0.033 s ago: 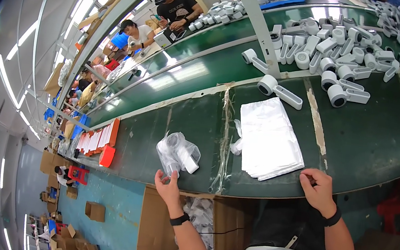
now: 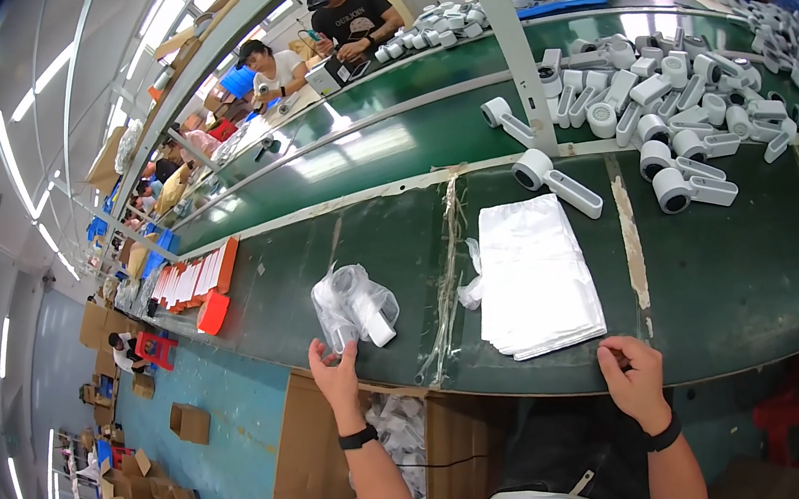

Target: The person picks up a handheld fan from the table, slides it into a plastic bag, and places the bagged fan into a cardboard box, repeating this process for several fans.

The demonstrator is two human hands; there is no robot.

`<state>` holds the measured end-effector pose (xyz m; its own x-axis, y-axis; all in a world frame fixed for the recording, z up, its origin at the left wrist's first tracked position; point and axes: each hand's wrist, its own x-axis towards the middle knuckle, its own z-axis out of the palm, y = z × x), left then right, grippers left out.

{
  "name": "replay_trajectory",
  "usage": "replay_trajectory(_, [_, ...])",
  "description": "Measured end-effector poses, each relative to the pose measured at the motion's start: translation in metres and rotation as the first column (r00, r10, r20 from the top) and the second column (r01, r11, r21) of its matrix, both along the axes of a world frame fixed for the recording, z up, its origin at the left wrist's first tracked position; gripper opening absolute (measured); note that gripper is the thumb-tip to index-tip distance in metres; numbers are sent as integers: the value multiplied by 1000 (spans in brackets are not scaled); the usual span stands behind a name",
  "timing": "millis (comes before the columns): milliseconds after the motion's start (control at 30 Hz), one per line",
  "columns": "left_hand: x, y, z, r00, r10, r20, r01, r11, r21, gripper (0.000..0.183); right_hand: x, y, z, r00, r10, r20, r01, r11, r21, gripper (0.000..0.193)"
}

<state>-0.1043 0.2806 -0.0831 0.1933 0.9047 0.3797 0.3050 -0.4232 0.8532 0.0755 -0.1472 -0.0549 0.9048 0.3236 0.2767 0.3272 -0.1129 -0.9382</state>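
A white device with a round head and a handle lies in a clear plastic bag [image 2: 340,304] on the green bench. At the bench's front edge, my left hand [image 2: 335,374] has its fingers apart, the tips close to the bag's lower end. Whether they touch it I cannot tell. To the right lies a flat stack of white plastic bags [image 2: 542,278]. My right hand [image 2: 635,377] is beside the stack's near right corner, its fingers curled in and no object showing in them.
Loose white round-headed devices [image 2: 631,103] are heaped at the back right, behind a metal post [image 2: 515,43]. Orange-red boxes [image 2: 204,279] stand at the bench's left end. Below the front edge, a cardboard box [image 2: 317,451] contains bagged pieces. Other people work across the line.
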Motion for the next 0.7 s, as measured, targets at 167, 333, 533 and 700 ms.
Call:
replay_trajectory(167, [14, 11, 4, 968, 32, -247, 1, 991, 132, 39, 1, -4, -1, 1000, -21, -4, 21, 1000, -8, 9])
replay_trajectory(333, [7, -5, 17, 947, 170, -272, -62, 929, 365, 22, 2, -3, -4, 997, -26, 75, 25, 1000, 6, 11])
replay_trajectory(533, [13, -23, 25, 929, 185, -320, -35, 905, 423, 31, 11, -26, 14, 993, -11, -116, 19, 998, 64, 21])
replay_trajectory(700, [31, -87, 80, 992, -69, -104, 102, 927, 361, 27, 115, -62, 57, 831, -335, 443, 458, 865, -204, 43])
